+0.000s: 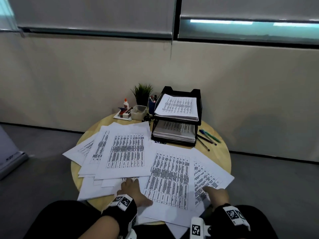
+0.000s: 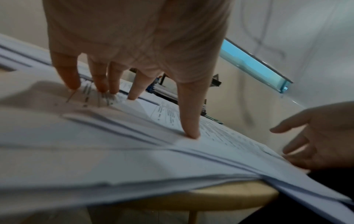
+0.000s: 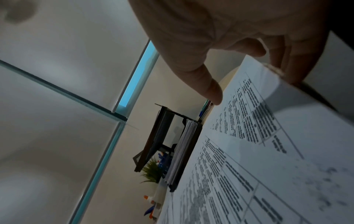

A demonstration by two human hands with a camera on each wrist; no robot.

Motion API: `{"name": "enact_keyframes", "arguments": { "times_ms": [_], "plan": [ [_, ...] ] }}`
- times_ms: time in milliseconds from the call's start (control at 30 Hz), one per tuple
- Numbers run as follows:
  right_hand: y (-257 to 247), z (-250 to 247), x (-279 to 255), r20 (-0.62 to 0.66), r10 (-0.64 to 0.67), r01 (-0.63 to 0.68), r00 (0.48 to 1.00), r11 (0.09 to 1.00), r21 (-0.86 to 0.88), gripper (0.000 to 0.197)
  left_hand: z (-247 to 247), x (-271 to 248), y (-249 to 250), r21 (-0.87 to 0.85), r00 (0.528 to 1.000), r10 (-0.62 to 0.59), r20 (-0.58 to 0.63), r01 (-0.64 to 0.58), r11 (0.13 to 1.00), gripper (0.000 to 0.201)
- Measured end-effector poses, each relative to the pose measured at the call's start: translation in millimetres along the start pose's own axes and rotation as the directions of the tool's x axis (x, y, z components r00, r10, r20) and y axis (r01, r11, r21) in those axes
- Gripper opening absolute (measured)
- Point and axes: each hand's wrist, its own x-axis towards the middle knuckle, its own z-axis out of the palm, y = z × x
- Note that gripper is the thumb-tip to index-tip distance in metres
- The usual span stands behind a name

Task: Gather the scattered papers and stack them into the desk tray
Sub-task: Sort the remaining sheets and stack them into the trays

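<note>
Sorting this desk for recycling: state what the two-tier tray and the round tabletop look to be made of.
Desk tray: matte black, probably metal mesh; a fine grid shows on its side wall in the right wrist view, though plastic remains possible.
Tabletop: pale wood or wood veneer, smooth satin finish, rounded light-tan edge.

The round wooden surface [image 1: 222,149], centre of the frame, carries scattered printed papers [image 1: 127,150] across its near half, a black 2-tier desk tray [image 1: 177,116] at upper centre, pens [image 1: 208,137] right of it, and a potted plant [image 1: 142,94], glue bottle [image 1: 126,103] and clear box [image 1: 139,112] at upper left.
</note>
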Motion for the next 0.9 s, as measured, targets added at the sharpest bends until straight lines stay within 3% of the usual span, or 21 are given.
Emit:
{"name": "enact_keyframes", "arguments": {
  "times_ms": [67, 200, 367, 467, 533, 600, 700, 767, 833, 900],
  "plan": [
    [-3.5, -3.5, -2.9, -0.017, -0.015, 0.016, 1.000, 0.998, 0.060, 0.062, 0.0, -1.7, 5.6, 0.050, 0.999, -0.011, 0.047, 0.009, 0.999, 0.111],
    [-0.9, -5.8, 4.2, 0.065, -0.025, 0.014, 0.998, 0.986, 0.169, 0.040, 0.1, 2.6, 13.3, 0.028, 0.997, -0.069, 0.039, 0.068, 0.997, 0.105],
    [-1.3, 7.6, 1.5, 0.179, -0.077, 0.037, 0.981, 0.976, 0.216, 0.040, 0.1, 10.1, 20.0, -0.009, 0.998, -0.054, 0.038, 0.054, 0.998, 0.089],
    [-4.7, 20.3, -7.2, 0.236, -0.160, 0.117, 0.959, 0.976, 0.185, 0.062, 1.1, 13.1, 15.1, 0.030, 1.000, -0.005, 0.012, 0.005, 1.000, 0.079],
    [-5.9, 25.7, -14.4, 0.285, -0.162, 0.142, 0.945, 0.986, 0.091, 0.032, 2.3, 15.0, 9.2, 0.042, 1.000, 0.017, -0.018, -0.016, 0.999, 0.082],
    [-5.4, 29.6, -13.4, 0.319, -0.143, 0.147, 0.937, 0.989, 0.012, 0.024, 1.7, 16.1, 3.1, 0.030, 0.999, 0.040, -0.019, -0.040, 0.999, 0.082],
    [-8.1, 30.6, -15.2, 0.288, -0.182, 0.196, 0.940, 0.980, -0.022, 0.036, -6.8, 23.6, -5.9, -0.042, 0.998, 0.054, -0.024, -0.055, 0.998, 0.059],
    [-13.3, 23.3, -17.0, 0.269, -0.213, 0.222, 0.939, 0.975, -0.001, 0.036, -16.9, 30.3, -12.3, -0.123, 0.994, 0.036, -0.104, -0.049, 0.991, 0.039],
    [-17.7, 11.3, -22.2, 0.219, -0.244, 0.237, 0.945, 0.970, 0.056, 0.019, -26.2, 38.6, -19.1, -0.158, 0.981, 0.006, -0.194, -0.037, 0.987, 0.037],
    [-22.5, -3.6, -28.9, 0.166, -0.305, 0.292, 0.938, 0.951, 0.101, 0.015, -36.7, 47.5, -26.6, -0.172, 0.966, -0.043, -0.257, -0.002, 0.985, 0.045]
  ]
}}
